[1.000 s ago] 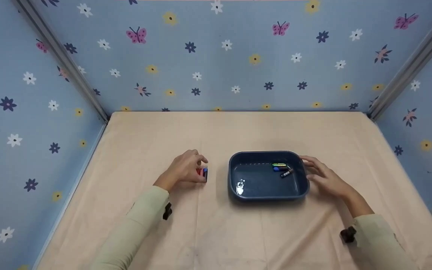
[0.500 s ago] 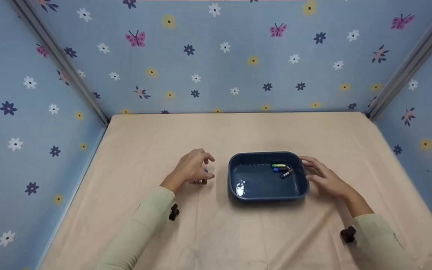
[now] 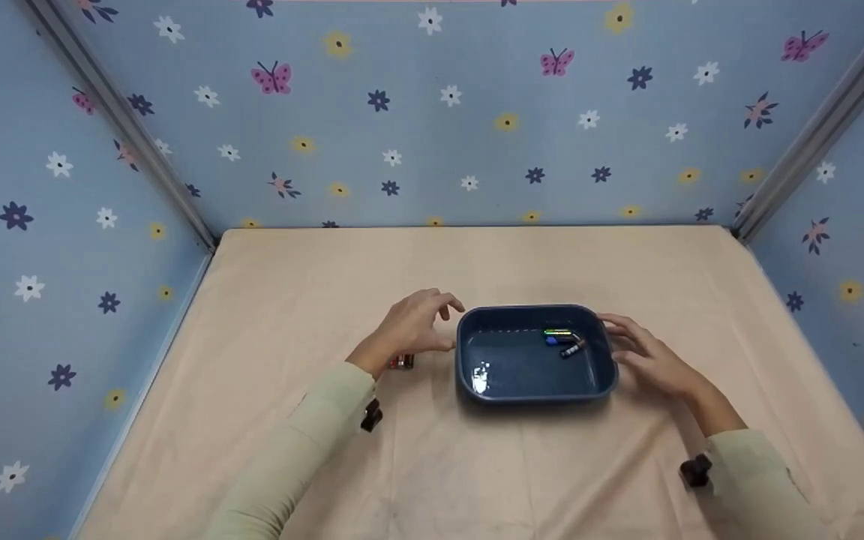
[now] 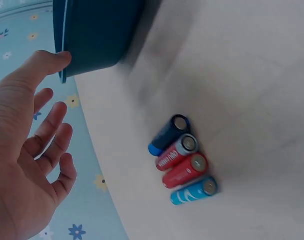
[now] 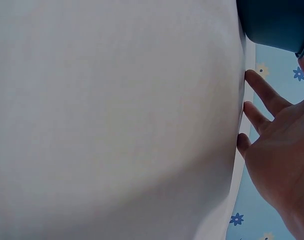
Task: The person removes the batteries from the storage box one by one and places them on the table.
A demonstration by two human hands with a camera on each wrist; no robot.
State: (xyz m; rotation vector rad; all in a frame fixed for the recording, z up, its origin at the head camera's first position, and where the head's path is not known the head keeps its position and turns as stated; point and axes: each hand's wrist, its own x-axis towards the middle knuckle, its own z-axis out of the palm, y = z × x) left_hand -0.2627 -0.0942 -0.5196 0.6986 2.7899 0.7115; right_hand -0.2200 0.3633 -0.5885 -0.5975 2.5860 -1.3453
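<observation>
A dark blue rectangular tub stands on the table between both hands. Three batteries lie inside at its right end: a green-and-gold battery, a blue battery and a black-and-brown battery. My left hand is at the tub's left side, its thumb right at the rim in the left wrist view, fingers loosely bent and holding nothing. Below it lie a dark blue battery, two red batteries and a light blue battery, side by side. My right hand rests relaxed fingers against the tub's right side.
A peach cloth with some creases covers the table. Blue flowered panels close in the back and both sides, with grey metal posts at the corners. Dark wrist devices sit by both sleeves.
My left hand has let go of the batteries by the tub and moved right to the tub's left rim, leaving them on the cloth. The right hand and tub have stayed put.
</observation>
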